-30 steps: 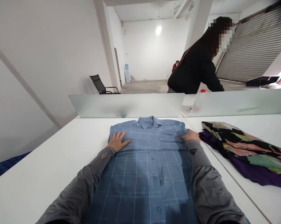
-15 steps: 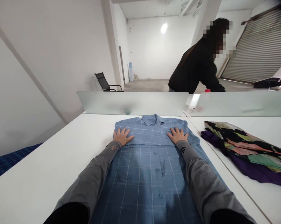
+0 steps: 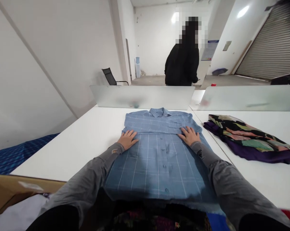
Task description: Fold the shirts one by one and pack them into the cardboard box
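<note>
A blue shirt point(image 3: 149, 154) with thin white checks lies front up on the white table, its collar at the far end and its hem hanging at the near edge. Its sleeves are laid across the chest. My left hand point(image 3: 127, 139) rests flat on the shirt's left side by the lower edge of the crossed sleeves, fingers spread. On the other side my right hand point(image 3: 189, 135) lies palm down at the same level, fingers apart. Neither hand grips the cloth.
Right of the shirt lies a patterned garment with purple fabric point(image 3: 251, 134). A frosted divider point(image 3: 145, 96) lines the table's far side. Beyond it stands a person in black point(image 3: 182, 64). At lower left is a cardboard box point(image 3: 12, 189) holding white cloth.
Both my hands have slid down the shirt towards me, off the crossed sleeves to their lower edge. My view has tilted down. The person behind has straightened and moved left.
</note>
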A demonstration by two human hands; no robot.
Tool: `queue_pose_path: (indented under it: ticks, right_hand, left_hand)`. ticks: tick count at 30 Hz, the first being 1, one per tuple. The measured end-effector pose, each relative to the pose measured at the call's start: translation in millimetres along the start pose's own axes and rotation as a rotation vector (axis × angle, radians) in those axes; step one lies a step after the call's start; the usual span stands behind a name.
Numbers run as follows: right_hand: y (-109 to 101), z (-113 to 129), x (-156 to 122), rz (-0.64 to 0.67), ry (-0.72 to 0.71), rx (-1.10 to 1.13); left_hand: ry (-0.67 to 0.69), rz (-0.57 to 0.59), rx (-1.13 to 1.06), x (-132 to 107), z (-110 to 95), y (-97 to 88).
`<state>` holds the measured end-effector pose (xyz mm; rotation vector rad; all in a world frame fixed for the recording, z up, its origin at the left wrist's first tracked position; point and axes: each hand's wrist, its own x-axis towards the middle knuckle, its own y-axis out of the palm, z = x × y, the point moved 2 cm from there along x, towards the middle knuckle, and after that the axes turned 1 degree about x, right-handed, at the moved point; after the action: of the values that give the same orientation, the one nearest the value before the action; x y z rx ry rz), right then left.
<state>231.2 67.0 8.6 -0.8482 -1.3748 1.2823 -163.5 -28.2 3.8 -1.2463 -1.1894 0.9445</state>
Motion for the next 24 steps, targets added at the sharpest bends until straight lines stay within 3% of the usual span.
queue_pose_path:
  ticks: [7,11,15,18,21,24]
  right_hand:
    - [-8.5,-32.0,-83.6,0.092,-0.115,0.047]
    - [-18.2,-44.7,-156.0,0.025,-0.192,0.124]
    - [-34.1,-54.0,-236.7,-0.055,-0.156,0.249]
    - [-45.8,-61.6,-295.0,-0.2,-0.018,0.339]
    - [-47.7,-70.7,-340.2,-0.42,0.335,0.389]
    - [-31.0,-74.6,-357.0,-0.39,0.641,0.606]
  left_hand:
    - [0.026,0.043,-0.055,-109.5,-1.3,-6.4]
    - [0.043,0.022,-0.165,-178.4,-18.4,-11.6]
    - [-0.036,-0.03,-0.415,-234.0,-39.3,-18.6]
    - [-0.233,-0.151,-0.694,-271.3,-51.4,-16.9]
    - [-0.5,-0.268,-0.829,-299.4,-59.2,-2.4]
    - [-0.8,-0.376,-0.962,-305.6,-64.3,20.1]
